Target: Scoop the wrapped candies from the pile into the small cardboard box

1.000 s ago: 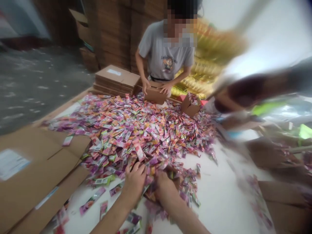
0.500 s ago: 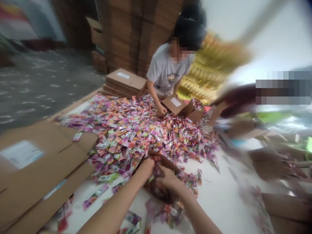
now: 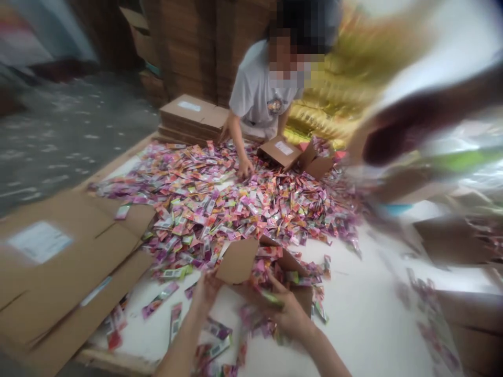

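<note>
A small open cardboard box [image 3: 239, 260] filled with colourful sachets sits at the near edge of a big heap of pink, purple and orange sachets [image 3: 220, 199] on a white table [image 3: 353, 324]. My left hand [image 3: 205, 289] grips the box's raised left flap. My right hand [image 3: 288, 309] is closed against the box's right side with some sachets under its fingers; the picture is blurred there.
A flattened brown carton [image 3: 58, 267] lies at the left. Across the table a person in a grey T-shirt [image 3: 259, 94] reaches into the heap beside small boxes [image 3: 298, 154] and a stack of flat cartons [image 3: 192, 118]. Another person's blurred arm [image 3: 424, 120] crosses the right.
The box has come out of the heap toward me and its flap now stands up. My hands have drawn back with it. The person opposite now reaches into the heap.
</note>
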`<action>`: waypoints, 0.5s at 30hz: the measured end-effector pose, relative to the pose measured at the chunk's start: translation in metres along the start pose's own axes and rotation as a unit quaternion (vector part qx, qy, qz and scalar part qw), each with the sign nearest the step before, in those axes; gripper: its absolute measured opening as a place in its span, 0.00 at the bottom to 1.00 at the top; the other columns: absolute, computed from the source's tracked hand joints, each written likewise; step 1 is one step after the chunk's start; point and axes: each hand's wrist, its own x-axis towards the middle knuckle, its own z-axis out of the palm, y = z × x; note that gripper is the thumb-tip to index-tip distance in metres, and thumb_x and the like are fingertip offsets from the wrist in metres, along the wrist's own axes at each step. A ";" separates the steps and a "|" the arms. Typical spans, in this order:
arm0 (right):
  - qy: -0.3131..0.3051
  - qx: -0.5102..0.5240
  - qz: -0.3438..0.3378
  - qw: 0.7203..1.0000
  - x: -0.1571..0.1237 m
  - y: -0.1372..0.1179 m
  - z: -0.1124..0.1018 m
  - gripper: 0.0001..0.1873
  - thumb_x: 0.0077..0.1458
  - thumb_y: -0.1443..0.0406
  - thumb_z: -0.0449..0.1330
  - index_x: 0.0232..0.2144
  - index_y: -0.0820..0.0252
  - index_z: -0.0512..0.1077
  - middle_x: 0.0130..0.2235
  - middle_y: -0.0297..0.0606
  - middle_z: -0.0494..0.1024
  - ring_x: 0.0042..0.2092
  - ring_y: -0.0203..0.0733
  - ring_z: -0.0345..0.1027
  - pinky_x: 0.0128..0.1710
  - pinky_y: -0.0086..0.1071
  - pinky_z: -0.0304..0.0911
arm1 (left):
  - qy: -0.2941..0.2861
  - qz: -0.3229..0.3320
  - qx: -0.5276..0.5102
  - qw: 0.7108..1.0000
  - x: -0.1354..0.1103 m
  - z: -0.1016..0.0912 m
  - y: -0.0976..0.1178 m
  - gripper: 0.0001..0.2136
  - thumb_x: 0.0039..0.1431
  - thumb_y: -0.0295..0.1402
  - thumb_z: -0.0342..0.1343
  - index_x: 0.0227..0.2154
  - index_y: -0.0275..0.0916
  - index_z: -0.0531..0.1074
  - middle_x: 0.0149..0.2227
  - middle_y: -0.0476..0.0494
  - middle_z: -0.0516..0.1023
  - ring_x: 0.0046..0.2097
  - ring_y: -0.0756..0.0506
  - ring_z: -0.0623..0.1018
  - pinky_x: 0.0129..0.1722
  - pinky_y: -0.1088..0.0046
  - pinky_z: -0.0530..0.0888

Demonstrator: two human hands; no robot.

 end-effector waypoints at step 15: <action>0.303 -0.042 0.205 0.930 -0.244 0.128 -0.146 0.32 0.50 0.60 0.66 0.60 0.49 0.72 0.64 0.38 0.69 0.66 0.62 0.60 0.63 0.45 0.63 | -0.328 -0.326 0.114 0.879 -0.133 0.260 -0.263 0.13 0.63 0.40 0.52 0.40 0.39 0.79 0.30 0.41 0.83 0.35 0.40 0.83 0.36 0.65 0.80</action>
